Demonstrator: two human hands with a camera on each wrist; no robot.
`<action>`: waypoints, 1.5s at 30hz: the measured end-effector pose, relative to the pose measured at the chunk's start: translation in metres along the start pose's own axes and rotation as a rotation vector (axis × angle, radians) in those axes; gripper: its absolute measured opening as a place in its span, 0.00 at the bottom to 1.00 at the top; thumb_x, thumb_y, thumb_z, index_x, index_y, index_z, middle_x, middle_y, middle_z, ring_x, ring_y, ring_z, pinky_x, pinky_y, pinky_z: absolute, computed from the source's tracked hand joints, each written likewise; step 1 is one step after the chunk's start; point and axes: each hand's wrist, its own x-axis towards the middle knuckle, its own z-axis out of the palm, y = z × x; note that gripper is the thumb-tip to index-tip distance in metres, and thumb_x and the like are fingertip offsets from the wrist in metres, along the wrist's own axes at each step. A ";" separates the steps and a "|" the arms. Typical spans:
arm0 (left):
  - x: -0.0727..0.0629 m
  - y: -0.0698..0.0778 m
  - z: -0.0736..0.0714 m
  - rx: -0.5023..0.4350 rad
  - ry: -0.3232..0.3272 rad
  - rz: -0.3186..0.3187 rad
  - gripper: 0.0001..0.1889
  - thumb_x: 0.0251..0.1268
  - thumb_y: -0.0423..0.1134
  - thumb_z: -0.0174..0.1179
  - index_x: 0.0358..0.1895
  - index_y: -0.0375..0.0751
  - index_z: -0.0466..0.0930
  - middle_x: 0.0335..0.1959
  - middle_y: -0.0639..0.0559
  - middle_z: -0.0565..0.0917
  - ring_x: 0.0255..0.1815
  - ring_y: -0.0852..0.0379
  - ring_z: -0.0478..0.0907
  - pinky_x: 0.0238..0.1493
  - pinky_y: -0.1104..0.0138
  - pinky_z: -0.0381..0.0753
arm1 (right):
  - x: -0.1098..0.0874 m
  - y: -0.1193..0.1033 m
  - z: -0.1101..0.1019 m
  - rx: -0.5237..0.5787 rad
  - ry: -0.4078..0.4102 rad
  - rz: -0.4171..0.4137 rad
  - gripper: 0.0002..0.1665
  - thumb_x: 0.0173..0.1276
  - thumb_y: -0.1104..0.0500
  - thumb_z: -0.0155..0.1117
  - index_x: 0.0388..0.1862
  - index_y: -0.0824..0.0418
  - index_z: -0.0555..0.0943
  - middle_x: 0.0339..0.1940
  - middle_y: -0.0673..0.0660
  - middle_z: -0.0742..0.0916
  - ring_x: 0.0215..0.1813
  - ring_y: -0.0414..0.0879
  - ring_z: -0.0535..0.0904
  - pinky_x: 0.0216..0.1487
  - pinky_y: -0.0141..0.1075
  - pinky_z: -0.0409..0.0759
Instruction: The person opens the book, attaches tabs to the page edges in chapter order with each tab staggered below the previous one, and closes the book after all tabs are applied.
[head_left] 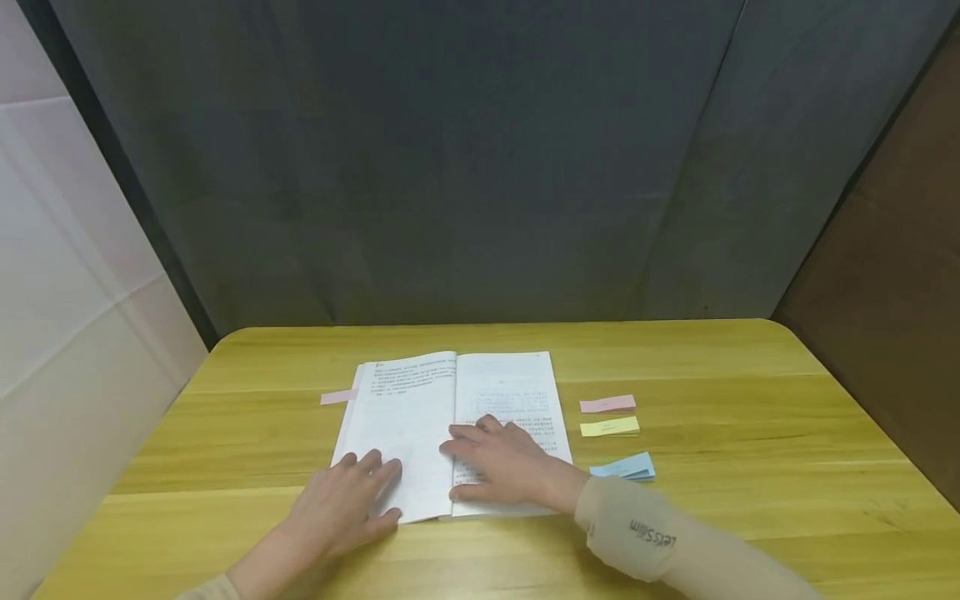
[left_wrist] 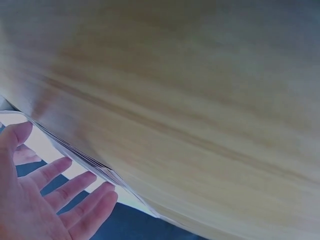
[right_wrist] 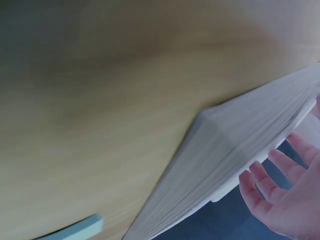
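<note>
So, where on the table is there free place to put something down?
The widest bare patch of the wooden table runs from the pink strips, yellow strips and blue strips to its right edge, behind the right sleeve. Another runs from the pink bookmark strip to the left edge. Crowded: the open book, with the left hand and right hand on it.

I logged the open book (head_left: 412, 437) as white, lined with dark print. Clocked from its centre, I recorded a pink tab (head_left: 337, 397) between 9 and 10 o'clock; pink strips (head_left: 607, 404) and yellow strips (head_left: 609, 427) near 3; blue strips (head_left: 624, 467) between 3 and 4; and a beige right sleeve (head_left: 626, 525) with dark lettering near 4. The tabletop (head_left: 750, 400) registered yellow-brown with streaked wood grain; the backdrop (head_left: 480, 167), at 12, dark grey.
</note>
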 end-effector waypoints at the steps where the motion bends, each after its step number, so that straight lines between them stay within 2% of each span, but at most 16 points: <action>1: 0.000 0.000 0.000 -0.002 0.001 0.000 0.19 0.43 0.54 0.59 0.37 0.48 0.71 0.25 0.57 0.67 0.21 0.56 0.64 0.12 0.68 0.60 | -0.001 0.002 -0.001 0.008 -0.002 -0.007 0.33 0.59 0.36 0.51 0.60 0.48 0.67 0.62 0.50 0.68 0.56 0.47 0.64 0.42 0.44 0.72; 5: 0.002 -0.001 -0.002 -0.017 -0.017 -0.002 0.19 0.42 0.53 0.60 0.36 0.48 0.72 0.25 0.57 0.67 0.21 0.56 0.64 0.12 0.66 0.60 | -0.009 0.008 -0.004 0.050 -0.010 -0.001 0.31 0.59 0.38 0.52 0.59 0.50 0.68 0.61 0.51 0.70 0.56 0.47 0.65 0.43 0.43 0.72; 12: 0.007 -0.002 -0.012 -0.014 -0.102 -0.028 0.16 0.45 0.52 0.59 0.34 0.47 0.71 0.22 0.58 0.65 0.21 0.56 0.66 0.15 0.64 0.63 | -0.029 0.024 -0.003 0.061 0.010 -0.013 0.27 0.61 0.41 0.52 0.56 0.53 0.71 0.57 0.53 0.73 0.55 0.47 0.66 0.44 0.42 0.72; 15: 0.011 -0.002 -0.015 0.010 -0.059 -0.012 0.15 0.46 0.50 0.59 0.33 0.45 0.72 0.21 0.58 0.66 0.21 0.57 0.65 0.13 0.65 0.63 | -0.038 0.031 -0.002 0.061 0.042 -0.026 0.25 0.61 0.43 0.53 0.53 0.54 0.73 0.54 0.53 0.75 0.53 0.47 0.68 0.43 0.42 0.72; 20: 0.020 -0.001 -0.020 0.039 0.114 0.058 0.10 0.45 0.45 0.59 0.29 0.44 0.74 0.19 0.58 0.66 0.18 0.60 0.63 0.11 0.69 0.59 | -0.052 0.040 -0.006 0.063 0.095 -0.016 0.20 0.59 0.46 0.55 0.47 0.54 0.76 0.46 0.49 0.79 0.47 0.44 0.71 0.41 0.37 0.72; 23: 0.028 0.003 -0.025 0.036 0.169 0.096 0.09 0.45 0.43 0.59 0.29 0.44 0.75 0.19 0.59 0.67 0.17 0.60 0.62 0.11 0.70 0.58 | -0.062 0.046 -0.010 0.069 0.111 0.014 0.18 0.59 0.47 0.56 0.45 0.53 0.77 0.43 0.47 0.80 0.44 0.43 0.72 0.38 0.36 0.72; 27: 0.041 0.010 -0.030 0.021 0.163 0.109 0.09 0.46 0.44 0.60 0.31 0.45 0.76 0.20 0.58 0.68 0.18 0.59 0.64 0.11 0.69 0.59 | -0.075 0.057 -0.015 0.059 0.137 0.056 0.17 0.58 0.49 0.57 0.43 0.55 0.78 0.41 0.48 0.81 0.44 0.43 0.73 0.45 0.39 0.71; 31: 0.052 0.020 -0.033 0.004 0.146 0.130 0.11 0.46 0.45 0.61 0.33 0.45 0.76 0.20 0.59 0.69 0.18 0.60 0.64 0.11 0.69 0.60 | -0.089 0.069 -0.018 0.045 0.164 0.088 0.16 0.58 0.51 0.59 0.42 0.57 0.79 0.41 0.49 0.81 0.45 0.45 0.74 0.48 0.43 0.69; 34: 0.062 0.028 -0.033 -0.009 0.156 0.160 0.11 0.46 0.46 0.62 0.32 0.45 0.76 0.20 0.59 0.69 0.18 0.60 0.64 0.11 0.69 0.60 | -0.099 0.078 -0.020 0.039 0.179 0.118 0.15 0.58 0.51 0.60 0.40 0.58 0.80 0.40 0.49 0.81 0.45 0.47 0.74 0.44 0.44 0.71; 36: 0.070 0.035 -0.033 -0.012 0.166 0.179 0.12 0.46 0.46 0.62 0.32 0.45 0.76 0.19 0.58 0.69 0.17 0.60 0.65 0.11 0.69 0.61 | -0.105 0.084 -0.022 0.028 0.188 0.141 0.15 0.58 0.51 0.60 0.39 0.58 0.80 0.39 0.49 0.82 0.44 0.47 0.75 0.46 0.45 0.71; 39: 0.082 0.045 -0.034 -0.009 0.175 0.206 0.12 0.46 0.47 0.62 0.32 0.45 0.77 0.20 0.57 0.71 0.17 0.60 0.65 0.13 0.69 0.62 | -0.111 0.090 -0.025 -0.001 0.202 0.177 0.14 0.57 0.51 0.61 0.38 0.58 0.80 0.37 0.49 0.81 0.40 0.46 0.75 0.39 0.42 0.74; 43: 0.097 0.060 -0.034 -0.007 0.171 0.239 0.13 0.47 0.48 0.61 0.34 0.45 0.78 0.22 0.56 0.74 0.17 0.59 0.67 0.14 0.68 0.64 | -0.117 0.098 -0.028 -0.022 0.207 0.226 0.14 0.56 0.51 0.62 0.38 0.57 0.80 0.36 0.49 0.81 0.38 0.45 0.74 0.29 0.38 0.73; 45: 0.104 0.068 -0.033 -0.006 0.165 0.255 0.13 0.48 0.48 0.61 0.35 0.45 0.79 0.22 0.56 0.74 0.18 0.58 0.67 0.15 0.68 0.64 | -0.118 0.101 -0.028 -0.030 0.202 0.247 0.14 0.56 0.51 0.62 0.38 0.57 0.80 0.36 0.50 0.81 0.39 0.47 0.75 0.29 0.40 0.73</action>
